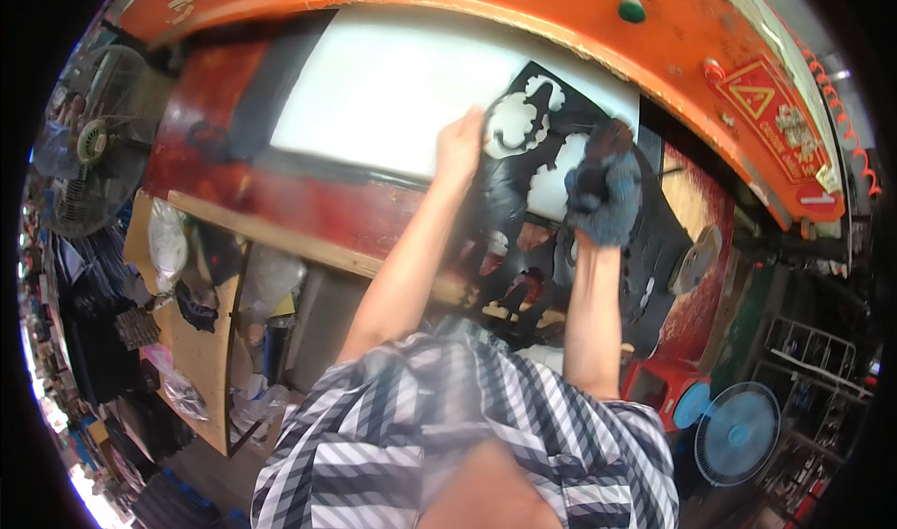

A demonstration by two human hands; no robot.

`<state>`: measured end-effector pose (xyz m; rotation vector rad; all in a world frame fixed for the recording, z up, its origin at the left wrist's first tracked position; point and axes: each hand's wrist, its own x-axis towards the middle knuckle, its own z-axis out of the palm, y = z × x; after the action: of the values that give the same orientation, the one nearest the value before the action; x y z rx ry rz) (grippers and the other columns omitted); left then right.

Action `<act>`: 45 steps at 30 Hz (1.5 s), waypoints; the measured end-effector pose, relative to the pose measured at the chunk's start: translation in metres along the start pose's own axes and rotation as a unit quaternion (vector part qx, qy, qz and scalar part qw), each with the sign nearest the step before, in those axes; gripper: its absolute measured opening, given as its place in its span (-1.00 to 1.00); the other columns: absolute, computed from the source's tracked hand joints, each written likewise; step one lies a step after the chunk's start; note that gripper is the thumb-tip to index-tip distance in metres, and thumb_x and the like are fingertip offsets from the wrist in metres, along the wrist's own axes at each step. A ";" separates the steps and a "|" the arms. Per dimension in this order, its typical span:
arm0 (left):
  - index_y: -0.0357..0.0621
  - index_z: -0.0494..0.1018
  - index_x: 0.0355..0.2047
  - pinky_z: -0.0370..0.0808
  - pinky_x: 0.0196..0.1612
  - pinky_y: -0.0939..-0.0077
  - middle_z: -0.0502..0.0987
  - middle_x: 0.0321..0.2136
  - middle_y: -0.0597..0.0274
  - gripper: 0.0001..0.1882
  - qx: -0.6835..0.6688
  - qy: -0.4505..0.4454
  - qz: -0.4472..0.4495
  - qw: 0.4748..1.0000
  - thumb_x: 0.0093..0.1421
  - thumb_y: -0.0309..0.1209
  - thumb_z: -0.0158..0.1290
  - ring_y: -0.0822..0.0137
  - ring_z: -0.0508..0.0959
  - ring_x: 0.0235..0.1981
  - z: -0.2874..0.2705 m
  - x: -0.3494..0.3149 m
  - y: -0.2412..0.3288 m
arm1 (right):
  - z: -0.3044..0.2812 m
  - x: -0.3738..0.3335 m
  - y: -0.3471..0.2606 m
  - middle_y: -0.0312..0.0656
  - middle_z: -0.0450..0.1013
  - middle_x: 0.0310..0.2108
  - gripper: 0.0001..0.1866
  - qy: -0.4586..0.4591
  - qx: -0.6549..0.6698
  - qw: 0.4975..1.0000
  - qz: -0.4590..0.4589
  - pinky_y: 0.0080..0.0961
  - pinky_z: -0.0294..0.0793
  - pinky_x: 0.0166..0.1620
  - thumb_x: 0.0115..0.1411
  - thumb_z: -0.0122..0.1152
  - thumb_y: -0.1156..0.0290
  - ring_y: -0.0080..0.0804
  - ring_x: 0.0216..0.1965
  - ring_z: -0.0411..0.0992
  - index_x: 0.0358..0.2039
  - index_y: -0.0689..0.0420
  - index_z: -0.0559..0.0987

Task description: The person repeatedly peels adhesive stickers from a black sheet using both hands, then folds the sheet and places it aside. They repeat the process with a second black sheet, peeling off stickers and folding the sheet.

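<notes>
Black-and-white striped shirt [383, 478] is lying nearest. Left hand [458, 148] is gripping black cut-out sheet [509, 185]; gloved right hand [604, 191], grip unclear. Apparent repositioning is needing steadiness.

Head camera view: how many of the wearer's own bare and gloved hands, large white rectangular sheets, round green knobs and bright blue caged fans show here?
Bare left hand: 1
Blue-grey gloved right hand: 1
Large white rectangular sheet: 1
Round green knob: 1
Bright blue caged fan: 1
Total: 5

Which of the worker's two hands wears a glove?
The right hand, in a dark glove by the cut-out black sheet; the left hand is bare.
</notes>
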<state>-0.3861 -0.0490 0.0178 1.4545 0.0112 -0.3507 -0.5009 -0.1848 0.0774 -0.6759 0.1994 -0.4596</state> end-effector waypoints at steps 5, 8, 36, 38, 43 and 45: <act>-0.20 0.51 -0.51 0.34 -0.41 0.49 0.50 -0.62 0.28 -0.61 0.289 0.009 0.074 0.954 0.27 -0.12 0.01 0.37 0.37 -0.58 0.002 -0.007 0.019 | 0.001 0.009 -0.013 -0.34 0.30 -0.65 -0.81 0.010 -0.182 0.981 0.062 -0.70 0.12 -0.70 0.13 0.24 0.29 -0.62 -0.73 0.19 -0.48 0.06 0.43; -0.16 0.55 -0.27 0.42 -0.28 0.50 0.57 -0.41 0.25 -0.68 0.307 0.105 0.275 0.905 0.27 -0.16 -0.01 0.36 0.50 -0.43 -0.009 -0.021 0.037 | 0.017 0.004 -0.013 -0.35 0.37 -0.60 -0.85 -0.092 -0.352 0.931 0.011 -0.67 0.21 -0.61 0.10 0.27 0.34 -0.65 -0.66 0.25 -0.48 0.09 0.50; -0.10 0.35 0.01 0.52 -0.19 0.40 0.52 -0.24 0.30 -0.67 -0.273 0.099 0.028 0.956 0.23 -0.44 0.08 0.39 0.53 -0.27 -0.433 0.113 0.091 | -0.054 0.016 0.091 0.00 0.51 -0.15 -0.57 0.172 -0.778 0.591 -0.127 -0.37 0.43 -0.01 0.19 0.20 0.20 -0.22 -0.11 0.47 -0.10 0.32 0.52; -0.10 0.32 -0.02 0.54 -0.22 0.38 0.51 -0.26 0.28 -0.68 -0.236 0.182 -0.044 0.954 0.23 -0.44 0.09 0.33 0.54 -0.26 -0.456 0.118 0.055 | -0.056 0.009 0.088 -0.01 0.51 -0.14 -0.58 0.183 -0.805 0.552 -0.119 -0.37 0.43 0.00 0.19 0.20 0.20 -0.23 -0.11 0.47 -0.10 0.31 0.53; -0.14 0.32 -0.16 0.58 -0.35 0.42 0.47 -0.33 0.20 -0.74 -0.174 0.277 -0.121 0.937 0.18 -0.49 0.12 0.29 0.55 -0.38 -0.482 0.126 -0.004 | -0.070 0.016 0.086 -0.02 0.52 -0.15 -0.60 0.187 -0.815 0.533 -0.134 -0.37 0.43 0.01 0.18 0.20 0.20 -0.23 -0.12 0.48 -0.12 0.29 0.55; -0.15 0.32 -0.20 0.59 -0.40 0.44 0.46 -0.34 0.17 -0.76 -0.187 0.252 -0.097 0.945 0.16 -0.51 0.13 0.30 0.54 -0.43 -0.484 0.127 -0.013 | -0.074 0.022 0.084 -0.02 0.52 -0.15 -0.60 0.168 -0.840 0.498 -0.136 -0.38 0.42 0.01 0.18 0.19 0.21 -0.23 -0.12 0.48 -0.11 0.28 0.55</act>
<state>-0.1700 0.3914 -0.0832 1.1316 0.6085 -0.1169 -0.4768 -0.1786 -0.0339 -2.6272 0.9985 -0.6053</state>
